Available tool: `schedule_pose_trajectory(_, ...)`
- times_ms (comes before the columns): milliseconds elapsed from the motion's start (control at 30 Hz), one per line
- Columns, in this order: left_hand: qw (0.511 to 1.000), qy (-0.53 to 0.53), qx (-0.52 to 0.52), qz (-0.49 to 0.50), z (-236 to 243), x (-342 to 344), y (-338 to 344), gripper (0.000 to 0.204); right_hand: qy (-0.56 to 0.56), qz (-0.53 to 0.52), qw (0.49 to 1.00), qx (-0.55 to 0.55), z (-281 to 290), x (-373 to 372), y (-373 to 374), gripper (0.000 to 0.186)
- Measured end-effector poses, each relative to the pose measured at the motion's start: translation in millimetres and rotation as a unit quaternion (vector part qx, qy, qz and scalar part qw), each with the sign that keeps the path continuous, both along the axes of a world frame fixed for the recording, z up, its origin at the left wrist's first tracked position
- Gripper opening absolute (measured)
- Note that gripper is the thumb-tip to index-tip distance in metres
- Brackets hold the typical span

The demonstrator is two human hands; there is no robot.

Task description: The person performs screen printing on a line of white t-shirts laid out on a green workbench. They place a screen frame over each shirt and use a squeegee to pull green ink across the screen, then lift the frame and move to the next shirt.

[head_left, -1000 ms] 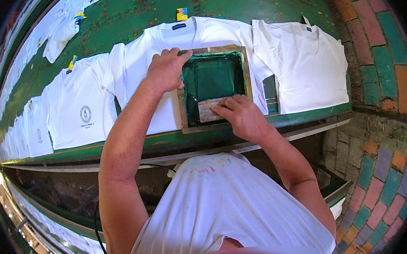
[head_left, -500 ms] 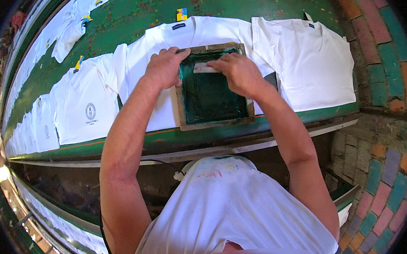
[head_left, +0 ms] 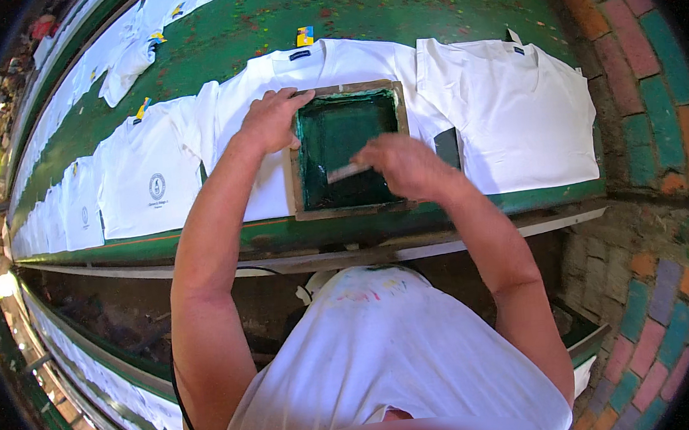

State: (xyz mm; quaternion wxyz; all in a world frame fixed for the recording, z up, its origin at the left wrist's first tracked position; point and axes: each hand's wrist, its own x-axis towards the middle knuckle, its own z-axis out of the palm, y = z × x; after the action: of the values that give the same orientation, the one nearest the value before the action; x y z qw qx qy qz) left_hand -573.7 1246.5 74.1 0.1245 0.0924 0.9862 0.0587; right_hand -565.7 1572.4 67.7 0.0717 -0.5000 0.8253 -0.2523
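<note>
My left hand (head_left: 270,120) grips the upper left corner of a wooden-framed screen (head_left: 401,115) whose inside is coated dark green. Beneath it lies a spread white T-shirt (head_left: 247,190) with a dark neck label. My right hand (head_left: 401,163), slightly blurred, is closed on a pale squeegee (head_left: 345,172), held at a slant inside the screen, in its lower middle. The frame and my hand hide the middle of the shirt. Another white T-shirt (head_left: 526,122) lies just to the right; one with a dark round print (head_left: 156,184) lies to the left.
The long green table (head_left: 251,26), speckled with paint, carries several more white shirts along its left and far side. A metal rail (head_left: 332,260) runs along the near edge. Painted brick (head_left: 621,64) borders the right. Another level with white fabric (head_left: 125,390) shows at lower left.
Over the last second the squeegee in my right hand went up to the screen's far edge, then came back down toward the lower middle. My left hand stayed on the frame's corner.
</note>
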Motion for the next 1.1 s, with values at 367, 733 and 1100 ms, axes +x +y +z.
schedule_pose_trajectory(367,1.0,-0.012,0.022,0.004,-1,1,-5,0.112,0.037,-0.096,0.995,0.007,-4,-37,-35,0.054)
schedule_pose_trajectory(733,0.948,0.12,0.257,0.146,-51,52,-8,0.084,0.025,-0.084,0.996,0.018,8,89,-18,0.053)
schedule_pose_trajectory(1100,0.854,0.311,0.352,0.225,-95,124,62,0.051,-0.002,-0.214,0.968,-0.129,-7,108,10,0.054)
